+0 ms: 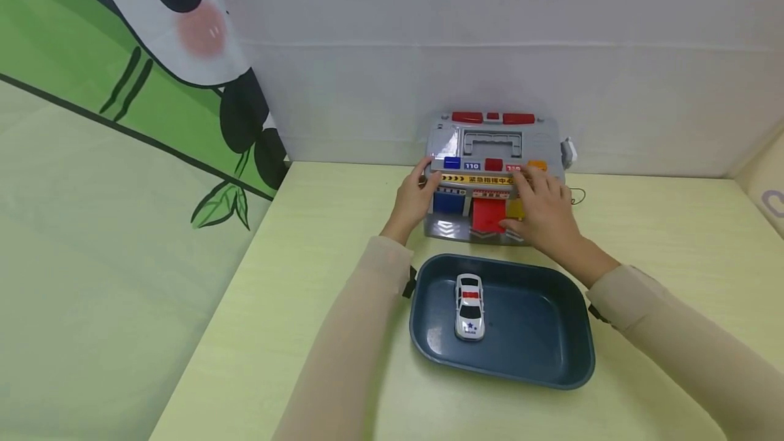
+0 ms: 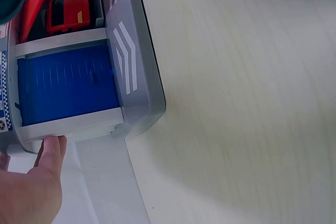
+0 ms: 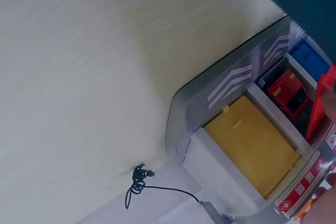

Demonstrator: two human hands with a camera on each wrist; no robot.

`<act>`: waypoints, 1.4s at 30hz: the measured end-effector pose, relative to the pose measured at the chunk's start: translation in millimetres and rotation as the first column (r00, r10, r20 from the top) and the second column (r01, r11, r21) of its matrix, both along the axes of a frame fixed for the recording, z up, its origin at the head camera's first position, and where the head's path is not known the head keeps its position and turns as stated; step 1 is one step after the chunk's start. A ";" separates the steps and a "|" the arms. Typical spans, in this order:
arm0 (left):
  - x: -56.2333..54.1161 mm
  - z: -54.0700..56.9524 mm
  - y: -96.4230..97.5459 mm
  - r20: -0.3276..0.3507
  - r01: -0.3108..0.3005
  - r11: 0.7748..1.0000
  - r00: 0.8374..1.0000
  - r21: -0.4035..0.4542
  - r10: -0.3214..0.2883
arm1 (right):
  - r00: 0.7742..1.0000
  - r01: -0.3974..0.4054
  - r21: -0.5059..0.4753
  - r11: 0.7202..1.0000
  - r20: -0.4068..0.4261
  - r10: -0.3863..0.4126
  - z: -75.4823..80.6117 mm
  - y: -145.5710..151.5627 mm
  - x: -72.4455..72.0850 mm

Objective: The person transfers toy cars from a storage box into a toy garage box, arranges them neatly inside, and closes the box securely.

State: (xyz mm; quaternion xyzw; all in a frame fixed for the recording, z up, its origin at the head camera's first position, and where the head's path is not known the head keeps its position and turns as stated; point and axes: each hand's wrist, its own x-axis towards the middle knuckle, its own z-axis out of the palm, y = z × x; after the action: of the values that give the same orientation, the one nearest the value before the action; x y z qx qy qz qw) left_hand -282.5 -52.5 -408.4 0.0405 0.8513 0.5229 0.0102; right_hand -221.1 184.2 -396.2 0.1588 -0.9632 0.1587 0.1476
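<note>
A grey toy garage (image 1: 444, 141) with Chinese lettering stands against the back wall. My left hand (image 1: 409, 203) touches its left side, fingers fairly straight along the side wall (image 2: 68, 128). Over its right front, my right hand (image 1: 545, 213) rests with fingers spread near the button row, thumb at the red door (image 1: 488, 215). That red door (image 3: 317, 106) is tilted up, and a red toy car (image 2: 69, 11) shows in the bay behind it. The blue door (image 2: 68, 85) and yellow door (image 3: 252, 142) are down.
A dark blue tray (image 1: 527, 366) lies in front of the garage, between the forearms. Inside it is a white toy police car (image 1: 469, 312). A thin black cord (image 3: 168, 188) trails from the garage's right side. A printed cloth (image 1: 110, 223) hangs at the left.
</note>
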 end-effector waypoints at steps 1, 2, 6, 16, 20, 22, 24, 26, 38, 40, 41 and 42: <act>-0.1 -0.4 0.0 0.000 0.000 1.000 1.000 0.001 0.000 | 1.000 0.005 0.029 1.000 0.008 -0.005 -1.0 -0.6 -1.7; -0.1 -0.9 -0.1 0.003 0.000 1.000 1.000 0.002 0.000 | 1.000 0.009 0.054 0.999 0.013 -0.009 -1.7 -1.4 -3.1; -0.3 -2.3 -0.5 0.011 0.002 1.000 1.000 0.001 -0.002 | 1.000 0.017 0.107 0.994 0.011 -0.018 -6.2 -3.6 -8.1; -1.3 -0.6 -0.4 0.009 0.000 1.000 1.000 0.002 0.000 | 0.994 0.026 0.149 0.989 -0.108 -0.010 -12.9 -7.4 -17.6; -1.2 -0.9 0.0 0.005 0.005 1.000 1.000 0.001 -0.006 | 0.987 0.045 0.182 0.982 -0.159 -0.016 -14.9 -7.3 -22.3; -1.0 -2.0 -0.1 0.000 0.010 1.000 1.000 0.000 -0.010 | 0.983 0.051 0.195 0.979 -0.185 -0.015 -16.9 -7.0 -24.3; -0.8 -2.9 -0.5 -0.009 0.014 1.000 1.000 0.000 -0.014 | 0.978 0.053 0.208 0.977 -0.208 -0.009 -19.0 -6.2 -26.4; -0.6 -3.5 -1.3 -0.017 0.015 1.000 1.000 -0.002 -0.015 | 0.974 0.050 0.226 0.973 -0.225 0.002 -20.8 -5.6 -28.0; -1.8 -2.7 -3.5 -0.027 0.033 0.999 0.999 -0.006 -0.033 | 0.951 0.046 0.314 0.948 -0.304 0.054 -28.1 -2.9 -33.0; -2.0 -2.9 -3.2 -0.024 0.036 0.999 0.999 -0.006 -0.036 | 0.955 0.054 0.321 0.946 -0.292 0.045 -28.3 -2.6 -33.1; -2.0 -2.9 -3.0 -0.024 0.036 0.999 0.999 -0.006 -0.037 | 0.956 0.055 0.322 0.945 -0.291 0.043 -28.4 -2.4 -33.3; -1.9 -3.0 -2.7 -0.023 0.037 0.999 0.999 -0.005 -0.037 | 0.956 0.056 0.323 0.945 -0.289 0.042 -28.6 -2.1 -33.3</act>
State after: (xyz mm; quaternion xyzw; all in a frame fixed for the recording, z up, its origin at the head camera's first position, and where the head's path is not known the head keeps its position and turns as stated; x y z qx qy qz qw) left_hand -284.4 -55.2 -411.3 0.0620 0.8518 0.5201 0.0101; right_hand -254.4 182.1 -424.8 0.1995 -0.9442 -0.0293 0.2604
